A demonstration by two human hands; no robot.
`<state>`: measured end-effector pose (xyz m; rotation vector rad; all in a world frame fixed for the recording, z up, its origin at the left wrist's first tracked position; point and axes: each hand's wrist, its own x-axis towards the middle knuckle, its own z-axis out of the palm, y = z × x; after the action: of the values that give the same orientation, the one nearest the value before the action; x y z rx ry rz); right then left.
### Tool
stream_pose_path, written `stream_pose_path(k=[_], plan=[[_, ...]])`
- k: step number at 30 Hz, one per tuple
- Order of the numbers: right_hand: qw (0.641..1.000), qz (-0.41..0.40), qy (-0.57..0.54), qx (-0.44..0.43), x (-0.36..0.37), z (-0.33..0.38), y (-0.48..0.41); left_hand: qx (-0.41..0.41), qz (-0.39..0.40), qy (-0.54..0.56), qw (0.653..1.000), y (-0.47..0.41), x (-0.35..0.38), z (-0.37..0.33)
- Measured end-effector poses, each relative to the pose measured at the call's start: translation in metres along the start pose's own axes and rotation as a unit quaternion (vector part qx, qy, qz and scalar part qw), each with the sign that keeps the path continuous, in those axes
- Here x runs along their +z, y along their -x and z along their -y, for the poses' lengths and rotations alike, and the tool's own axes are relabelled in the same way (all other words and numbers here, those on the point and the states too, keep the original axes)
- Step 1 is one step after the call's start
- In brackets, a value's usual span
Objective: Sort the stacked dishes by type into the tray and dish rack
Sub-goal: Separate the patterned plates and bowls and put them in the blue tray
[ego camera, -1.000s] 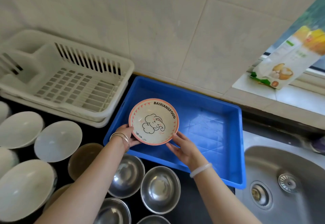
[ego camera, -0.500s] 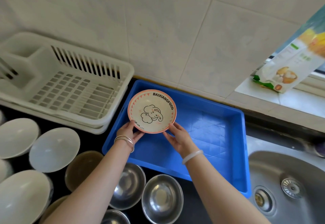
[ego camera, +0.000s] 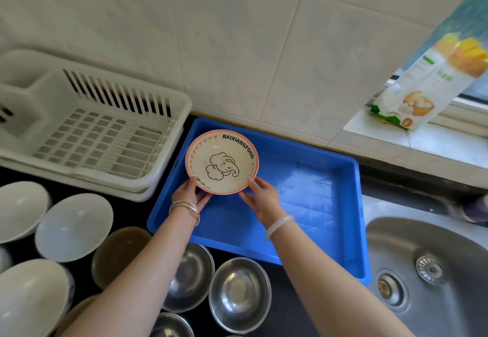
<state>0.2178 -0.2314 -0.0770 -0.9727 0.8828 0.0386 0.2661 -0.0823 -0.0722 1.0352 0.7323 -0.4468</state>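
Item: bowl (ego camera: 221, 162), cream with a pink rim. Lettering: "BAIXIANGFOOD", black capitals, one unbroken word curving along the inner wall at the upper right (just above a line-drawn elephant).
Item: food packet (ego camera: 427, 83), leaning at the sill on the right. Small green and dark print, too blurred to read.

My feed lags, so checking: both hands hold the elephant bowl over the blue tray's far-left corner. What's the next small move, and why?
Probably lower the elephant bowl straight down into the blue tray and let go. The left hand and right hand hold its near rim, it sits level over that corner, and I can't tell if it rests there yet.
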Motion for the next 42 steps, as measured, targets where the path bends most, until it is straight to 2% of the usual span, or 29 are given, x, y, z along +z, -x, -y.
stream_pose_path(k=[6, 11, 15, 18, 21, 24, 27, 29, 31, 33, 37, 42], plan=[[0.992, -0.011, 0.116, -0.046, -0.008, 0.004, 0.019, 0.026, -0.007, -0.04, 0.999, 0.027, 0.003, 0.014], [0.986, 0.006, 0.148, -0.082, -0.046, 0.014, 0.063, 0.071, -0.01, -0.09, 0.993, 0.068, 0.005, 0.036], [0.972, -0.023, 0.201, -0.12, -0.097, 0.018, 0.108, 0.095, 0.04, -0.185, 0.977, 0.11, 0.016, 0.073], [0.95, -0.073, 0.263, -0.151, -0.154, 0.014, 0.143, 0.093, 0.096, -0.305, 0.943, 0.138, 0.027, 0.114], [0.898, -0.152, 0.37, -0.182, -0.22, 0.003, 0.178, 0.11, 0.147, -0.411, 0.893, 0.17, 0.034, 0.156], [0.859, -0.223, 0.427, -0.174, -0.281, -0.012, 0.212, 0.158, 0.169, -0.463, 0.856, 0.206, 0.037, 0.191], [0.836, -0.276, 0.451, -0.147, -0.33, -0.029, 0.242, 0.164, 0.22, -0.521, 0.808, 0.236, 0.039, 0.225], [0.828, -0.293, 0.458, -0.136, -0.355, -0.039, 0.259, 0.158, 0.255, -0.568, 0.766, 0.251, 0.038, 0.25], [0.823, -0.298, 0.466, -0.13, -0.373, -0.049, 0.27, 0.142, 0.277, -0.594, 0.742, 0.261, 0.037, 0.27], [0.822, -0.302, 0.465, -0.127, -0.386, -0.058, 0.278, 0.112, 0.287, -0.598, 0.74, 0.267, 0.034, 0.286], [0.837, -0.308, 0.439, -0.109, -0.399, -0.073, 0.285, 0.018, 0.275, -0.553, 0.786, 0.269, 0.029, 0.303], [0.835, -0.326, 0.426, -0.123, -0.399, -0.079, 0.285, 0.002, 0.274, -0.523, 0.807, 0.267, 0.026, 0.308]])
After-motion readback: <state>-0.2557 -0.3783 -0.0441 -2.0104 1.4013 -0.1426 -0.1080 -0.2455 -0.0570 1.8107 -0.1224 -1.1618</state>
